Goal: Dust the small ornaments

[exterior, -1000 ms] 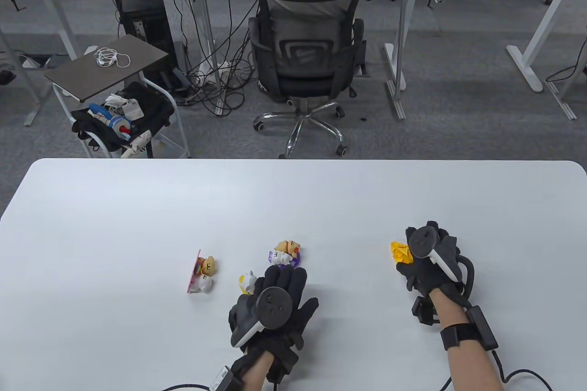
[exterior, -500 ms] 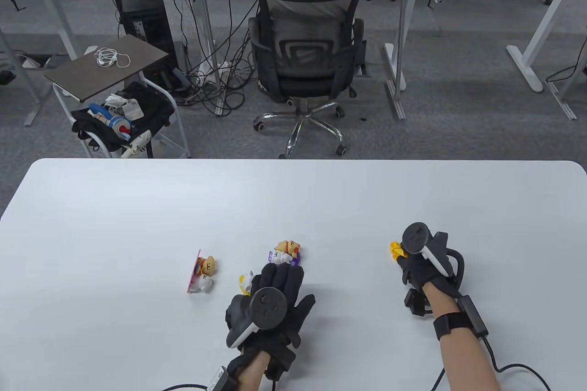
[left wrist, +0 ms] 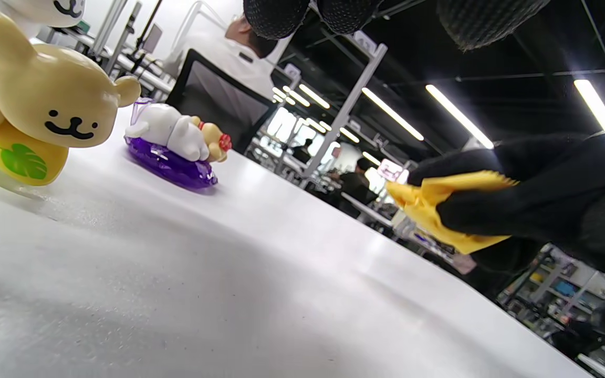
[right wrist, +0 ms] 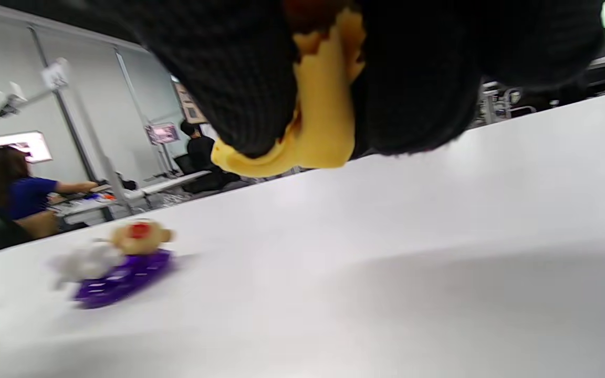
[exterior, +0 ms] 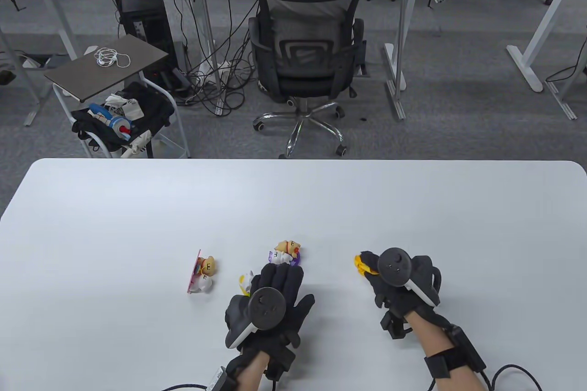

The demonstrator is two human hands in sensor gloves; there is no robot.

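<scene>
Three small ornaments stand on the white table (exterior: 137, 207): a bear on a pink base (exterior: 202, 272) at the left, a cream bear on a yellow base (exterior: 246, 281) (left wrist: 45, 105) in the middle, and figures on a purple base (exterior: 285, 252) (left wrist: 176, 144) (right wrist: 118, 262) behind it. My left hand (exterior: 268, 301) lies flat on the table, fingers stretched toward the yellow-base and purple-base ornaments, holding nothing. My right hand (exterior: 394, 281) grips a yellow cloth (exterior: 362, 266) (left wrist: 439, 207) (right wrist: 318, 115) just above the table, to the right of the ornaments.
Beyond the table's far edge stands an office chair (exterior: 305, 65) with a seated person, and a small cart (exterior: 114, 102) with a bag at the left. Desks and cables fill the background.
My right hand has moved left and nearer with the yellow cloth, closer to the ornaments. My left hand has barely moved.
</scene>
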